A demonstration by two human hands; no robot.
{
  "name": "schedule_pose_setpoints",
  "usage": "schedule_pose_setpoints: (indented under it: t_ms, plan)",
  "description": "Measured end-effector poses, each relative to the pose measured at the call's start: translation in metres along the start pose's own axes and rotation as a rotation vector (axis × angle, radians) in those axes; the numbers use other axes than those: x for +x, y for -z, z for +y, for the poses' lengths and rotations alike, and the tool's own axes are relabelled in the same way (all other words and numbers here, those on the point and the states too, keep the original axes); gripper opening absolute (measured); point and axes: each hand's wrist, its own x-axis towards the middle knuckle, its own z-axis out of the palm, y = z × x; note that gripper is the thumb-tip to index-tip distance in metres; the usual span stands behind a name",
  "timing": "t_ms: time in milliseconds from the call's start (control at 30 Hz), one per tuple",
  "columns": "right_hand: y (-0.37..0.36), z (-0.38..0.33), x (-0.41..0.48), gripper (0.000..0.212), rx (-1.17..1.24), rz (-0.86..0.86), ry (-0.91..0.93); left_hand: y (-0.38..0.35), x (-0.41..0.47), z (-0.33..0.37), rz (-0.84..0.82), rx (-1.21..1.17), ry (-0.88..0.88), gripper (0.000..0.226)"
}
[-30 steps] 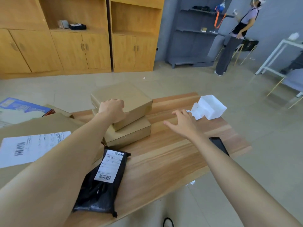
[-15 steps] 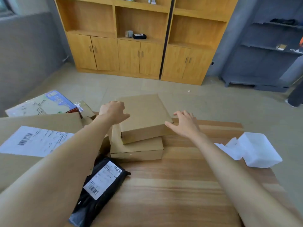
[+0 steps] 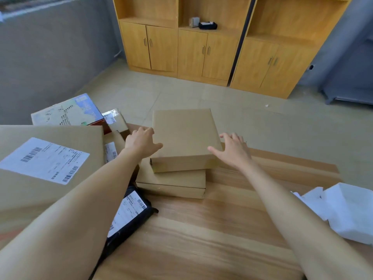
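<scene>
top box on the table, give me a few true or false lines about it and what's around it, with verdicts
1. The top box lies on a second cardboard box, the lower box. True.
2. The left hand grips the top box at its left edge. True.
3. The right hand is clenched in a fist on the table. False: its fingers are spread, with the thumb on the top box's near right corner.
4. The black mailer bag lies on the top box. False: it lies on the table, nearer the camera, partly under the left forearm.
5. A white foam piece sits at the table's right side. True.
</scene>
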Motion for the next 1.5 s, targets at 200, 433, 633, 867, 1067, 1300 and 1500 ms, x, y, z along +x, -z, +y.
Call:
schedule_pose_setpoints:
  t_ms: [200,433,633,867,1067,1300,1500]
  plan:
    - [-0.016,0.000,0.032,0.081,0.129,-0.074,-0.070,-0.017,0.032,0.005,-0.149,-0.297,0.210,0.089]
    - [-0.042,0.005,0.069,0.102,0.577,-0.167,-0.307,-0.039,0.060,0.001,-0.275,-0.895,0.510,0.105]
    - [-0.066,0.012,0.088,0.084,0.896,-0.219,-0.464,-0.051,0.063,-0.004,-0.378,-1.039,0.543,0.098]
    - [-0.068,0.011,0.091,0.066,1.010,-0.247,-0.481,-0.055,0.065,-0.005,-0.382,-1.103,0.556,0.096]
    - [-0.063,0.012,0.079,0.067,1.035,-0.221,-0.495,-0.054,0.054,0.001,-0.351,-1.153,0.536,0.088]
    - [-0.029,0.015,0.051,0.074,1.087,-0.060,-0.443,-0.019,0.042,0.019,-0.262,-1.188,0.375,0.081]
    - [0.013,0.030,0.015,0.078,1.123,0.084,-0.390,0.009,0.022,0.048,-0.184,-1.232,0.192,0.086]
